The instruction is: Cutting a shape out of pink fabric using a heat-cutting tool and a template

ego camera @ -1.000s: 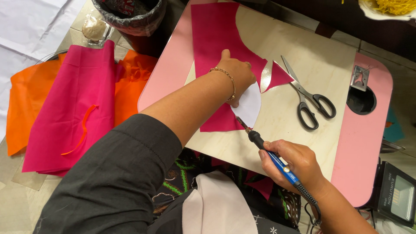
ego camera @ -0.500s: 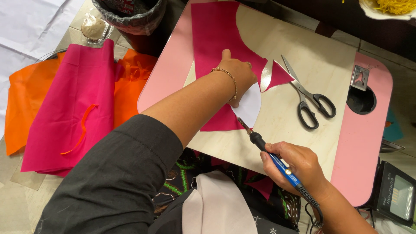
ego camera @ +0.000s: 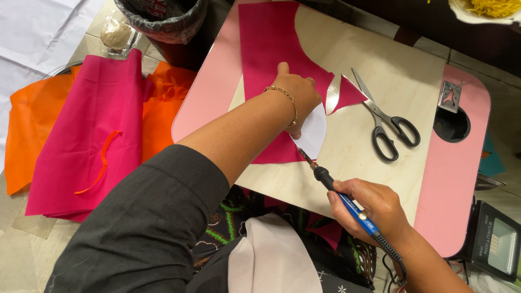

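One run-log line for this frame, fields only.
left hand: pressing white template on pink fabric | right hand: holding blue-handled hot tool, tip at template edge | scissors: idle on lap table

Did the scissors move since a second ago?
No. The scissors lie in the same spot on the lap table, beside its round cup hole.

Scissors (black-handled), orange fabric, bin.

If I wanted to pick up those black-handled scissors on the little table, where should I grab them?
Take the scissors by the black loop handles at the lower right end, coming from the table's right side. The shut blades point up and left toward the pink fabric and the left hand, so the handles are probably the safer, clearer end.
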